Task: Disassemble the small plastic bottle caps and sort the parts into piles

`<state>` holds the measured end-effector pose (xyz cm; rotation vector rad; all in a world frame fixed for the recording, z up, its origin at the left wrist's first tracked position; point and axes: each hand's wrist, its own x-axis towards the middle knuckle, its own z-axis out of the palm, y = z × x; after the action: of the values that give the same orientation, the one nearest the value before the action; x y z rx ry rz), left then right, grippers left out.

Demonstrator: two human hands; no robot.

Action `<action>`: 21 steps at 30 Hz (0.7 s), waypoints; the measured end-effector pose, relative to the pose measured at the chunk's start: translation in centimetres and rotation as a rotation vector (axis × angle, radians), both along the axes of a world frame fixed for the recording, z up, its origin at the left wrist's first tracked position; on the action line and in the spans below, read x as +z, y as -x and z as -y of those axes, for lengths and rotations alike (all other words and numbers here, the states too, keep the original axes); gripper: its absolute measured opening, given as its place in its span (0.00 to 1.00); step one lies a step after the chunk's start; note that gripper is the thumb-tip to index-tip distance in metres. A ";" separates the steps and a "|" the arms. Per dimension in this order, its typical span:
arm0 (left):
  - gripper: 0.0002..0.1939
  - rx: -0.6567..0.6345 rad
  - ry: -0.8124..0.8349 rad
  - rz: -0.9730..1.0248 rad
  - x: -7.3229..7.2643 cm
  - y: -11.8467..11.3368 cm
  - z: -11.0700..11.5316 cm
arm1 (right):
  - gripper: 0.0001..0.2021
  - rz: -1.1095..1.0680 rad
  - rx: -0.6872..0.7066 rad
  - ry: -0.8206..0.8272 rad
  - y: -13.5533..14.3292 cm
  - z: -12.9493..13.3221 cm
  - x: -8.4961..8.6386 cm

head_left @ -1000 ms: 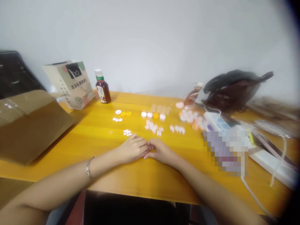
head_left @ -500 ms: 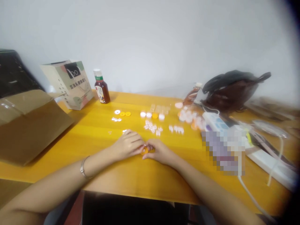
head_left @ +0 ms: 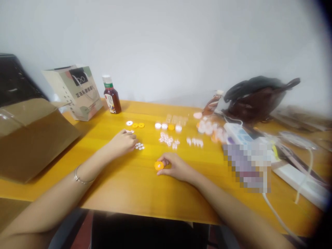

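My right hand is closed on the rim of an orange disc with a small pale centre, above the table. On the left, my left hand is bent down over several small white parts, its fingers curled together. Its fingertips are partly hidden, and anything in them cannot be made out. Just right of that hand lie several small white dots. Behind it are a white ring and two yellow rings.
White and orange round pieces, small printed squares and white bits lie mid-table. A bottle, a paper bag and a cardboard box stand left. A power strip and dark bag lie right.
My left hand has left the orange disc and moved left and away from me to the small white parts. My right hand keeps the disc, whose face now shows.
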<state>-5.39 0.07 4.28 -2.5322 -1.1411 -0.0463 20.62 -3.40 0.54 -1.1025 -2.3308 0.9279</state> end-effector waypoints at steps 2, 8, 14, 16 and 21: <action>0.07 0.026 0.000 -0.026 0.1 -0.1 0.2 | 0.16 0.002 -0.001 -0.002 0.0 0.0 0.0; 0.07 -0.003 0.004 -0.064 0.0 -0.3 0.4 | 0.16 0.002 0.015 -0.014 0.0 0.0 0.1; 0.07 -0.032 -0.009 -0.060 -0.5 -0.2 0.3 | 0.16 0.005 0.034 -0.045 -0.1 0.0 0.1; 0.09 -0.047 -0.021 -0.039 -0.5 -0.2 0.3 | 0.16 0.005 0.037 -0.046 -0.1 0.0 0.1; 0.11 -0.069 -0.055 -0.047 -0.2 -0.2 0.5 | 0.16 0.015 0.025 -0.040 -0.1 0.0 0.1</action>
<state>-5.21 -0.39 4.09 -2.5097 -1.0207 -0.0356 20.72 -3.36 0.68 -1.0695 -2.3702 0.8806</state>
